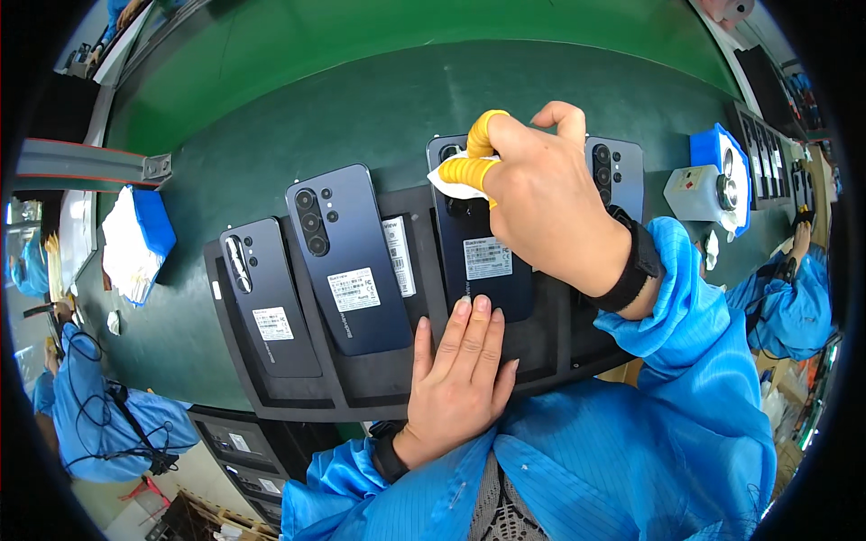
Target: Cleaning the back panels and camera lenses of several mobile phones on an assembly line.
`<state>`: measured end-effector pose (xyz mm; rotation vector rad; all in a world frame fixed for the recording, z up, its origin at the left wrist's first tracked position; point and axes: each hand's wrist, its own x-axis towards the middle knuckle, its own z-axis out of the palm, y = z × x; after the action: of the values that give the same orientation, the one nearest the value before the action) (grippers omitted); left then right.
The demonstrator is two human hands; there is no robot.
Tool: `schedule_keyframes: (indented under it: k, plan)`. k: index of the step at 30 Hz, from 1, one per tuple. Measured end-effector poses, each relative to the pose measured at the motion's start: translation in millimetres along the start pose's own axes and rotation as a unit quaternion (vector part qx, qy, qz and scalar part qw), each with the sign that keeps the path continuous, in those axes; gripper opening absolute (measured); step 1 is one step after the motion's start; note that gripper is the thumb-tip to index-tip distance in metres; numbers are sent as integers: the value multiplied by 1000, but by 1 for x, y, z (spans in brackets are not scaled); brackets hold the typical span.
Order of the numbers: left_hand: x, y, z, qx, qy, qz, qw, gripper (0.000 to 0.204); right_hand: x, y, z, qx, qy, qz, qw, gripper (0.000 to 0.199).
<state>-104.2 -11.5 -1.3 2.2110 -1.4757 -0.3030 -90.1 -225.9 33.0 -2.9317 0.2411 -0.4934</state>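
My right hand [546, 176], with yellow finger cots on some fingers, pinches a white wipe [460, 187] against the camera end of a dark smartphone [492, 288]. My left hand [458, 361] lies flat with fingers stretched over the lower end of that same phone, which has a white label on its back. To the left, a dark blue smartphone [347, 261] rests tilted on the black tray [271, 401], and another smartphone [271, 298] lies in the leftmost compartment. A greyish-blue smartphone [622, 176] is partly hidden behind my right wrist.
On the green table stand a blue box of white wipes [135, 239] at left and a white bottle [699, 192] beside another blue box [708, 144] at right. More black trays [239, 442] are at lower left. People in blue work at both sides.
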Motion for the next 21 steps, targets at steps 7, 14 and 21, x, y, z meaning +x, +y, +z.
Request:
schedule_keyframes:
  k: [7,14,21]
  plan:
    - [1,1,1,2,3,-3,1000,61,-13,10,-4,-6,29,25,999,10]
    - [2,1,0,5,3,2,1000,61,-11,-2,2,-5,78,-51,996,6]
    - [1,1,0,15,7,1,1000,59,23,26,8,-115,140,-70,981,18]
